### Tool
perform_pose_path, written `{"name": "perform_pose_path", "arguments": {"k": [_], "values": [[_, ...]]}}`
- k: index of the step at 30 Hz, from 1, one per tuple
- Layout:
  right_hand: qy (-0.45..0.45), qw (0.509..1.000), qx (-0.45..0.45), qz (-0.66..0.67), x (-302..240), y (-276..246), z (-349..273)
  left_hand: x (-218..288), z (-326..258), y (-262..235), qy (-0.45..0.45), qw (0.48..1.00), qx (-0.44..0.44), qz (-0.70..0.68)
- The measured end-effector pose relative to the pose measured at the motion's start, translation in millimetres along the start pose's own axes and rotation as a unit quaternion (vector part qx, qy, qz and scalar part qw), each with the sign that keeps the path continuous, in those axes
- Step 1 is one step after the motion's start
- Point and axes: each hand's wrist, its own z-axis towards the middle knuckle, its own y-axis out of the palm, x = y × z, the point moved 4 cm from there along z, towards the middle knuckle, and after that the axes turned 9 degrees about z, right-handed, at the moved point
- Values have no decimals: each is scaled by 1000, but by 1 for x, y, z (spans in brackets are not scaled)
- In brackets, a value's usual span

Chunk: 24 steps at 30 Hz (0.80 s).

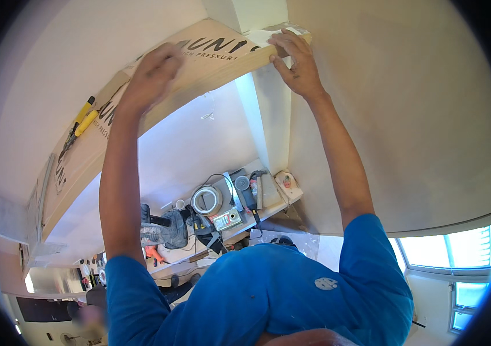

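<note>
A long wooden shelf board [199, 75], covered on top with a pale sheet bearing dark print, runs along the wall above me. My right hand [297, 64] rests at its right end, fingers spread over a small white sheet [261, 38], thumb apart at the front edge. Raised over the board's middle, my left hand [152, 76] has bent fingers smeared by motion; whether they hold anything cannot be made out. Farther left on the board lies a hand tool with yellow handles [87, 123].
A white post [274, 115] stands under the board's right end. Below is a cluttered workbench [271, 202] with a roll of tape [206, 200], a hammer [258, 183] and power tools. Windows [453, 251] are at lower right. Another person [87, 317] shows blurred at lower left.
</note>
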Motion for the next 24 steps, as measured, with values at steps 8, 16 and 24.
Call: {"name": "perform_pose_path", "arguments": {"k": [8, 16, 24], "values": [[33, 999, 14, -23, -6, 3, 3, 11, 17, 48, 169, 973, 54, 149], [4, 1000, 13, -7, -7, -2, 7, 64, 68, 118, 130, 943, 108, 287], [36, 997, 54, -30, -8, 9, 13, 59, 68, 121, 123, 912, 141, 365]]}}
